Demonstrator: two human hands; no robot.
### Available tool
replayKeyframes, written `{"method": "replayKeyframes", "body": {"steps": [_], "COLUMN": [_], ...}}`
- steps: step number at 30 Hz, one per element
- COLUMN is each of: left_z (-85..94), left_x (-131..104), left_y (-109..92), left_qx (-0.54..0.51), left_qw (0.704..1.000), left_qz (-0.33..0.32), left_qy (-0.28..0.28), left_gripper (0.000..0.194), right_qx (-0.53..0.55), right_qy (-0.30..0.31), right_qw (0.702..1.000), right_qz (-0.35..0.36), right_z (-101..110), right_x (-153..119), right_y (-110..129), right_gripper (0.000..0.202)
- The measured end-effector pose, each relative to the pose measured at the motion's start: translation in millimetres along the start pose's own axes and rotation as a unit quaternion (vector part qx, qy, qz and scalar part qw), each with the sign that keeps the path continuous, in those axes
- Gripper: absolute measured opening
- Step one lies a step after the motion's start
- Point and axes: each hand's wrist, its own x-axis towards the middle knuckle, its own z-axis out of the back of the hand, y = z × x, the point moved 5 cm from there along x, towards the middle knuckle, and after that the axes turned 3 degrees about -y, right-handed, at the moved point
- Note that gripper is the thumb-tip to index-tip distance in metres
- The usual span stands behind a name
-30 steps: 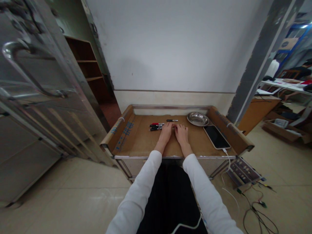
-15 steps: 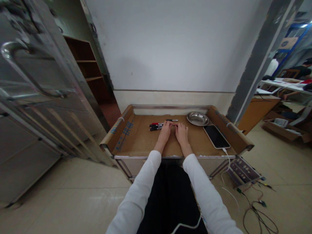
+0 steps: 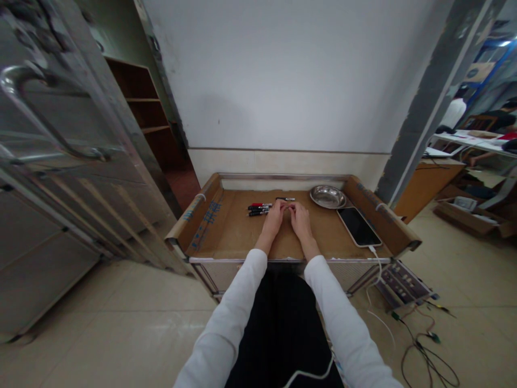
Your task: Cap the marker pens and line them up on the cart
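My left hand (image 3: 275, 217) and my right hand (image 3: 299, 220) are close together over the middle of the cardboard-lined tray (image 3: 234, 237). Their fingers bend inward and the fingertips nearly meet. Both hands look closed in a pinch; whatever is between the fingers is too small or hidden to make out. Just left of my left hand lie several black pens (image 3: 257, 213), side by side, their right ends partly behind the hand. A red pen (image 3: 258, 205) lies at the back of that group. Beyond my fingertips another black pen (image 3: 286, 199) lies crosswise.
A shiny metal bowl (image 3: 328, 197) stands at the tray's back right. In front of it lies a phone (image 3: 358, 227) with a white cable (image 3: 378, 264) running over the front edge. Raised cardboard sides (image 3: 375, 215) bound the tray. A metal door (image 3: 52, 215) stands at left.
Both hands have stayed in nearly the same place, fingertips drawn slightly closer and higher. The pens, bowl and phone have not moved.
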Motion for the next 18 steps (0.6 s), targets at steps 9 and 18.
{"method": "replayKeyframes", "body": {"steps": [9,18], "left_z": [-9.3,-48.3], "left_x": [-4,16], "left_y": [-11,-3], "left_qx": [0.201,0.275], "left_qw": [0.978,0.959], "left_qz": [0.032,-0.047], "left_qy": [0.054,0.058], "left_gripper": [0.030,0.044], "right_qx": [-0.038,-0.076], "right_qy": [0.017,-0.070], "right_qw": [0.999,0.989], "right_qz": [-0.019,-0.103], "right_z": [2,21], "right_x": [2,-2], "right_y": [-2,-9], "right_gripper": [0.025,0.033]}}
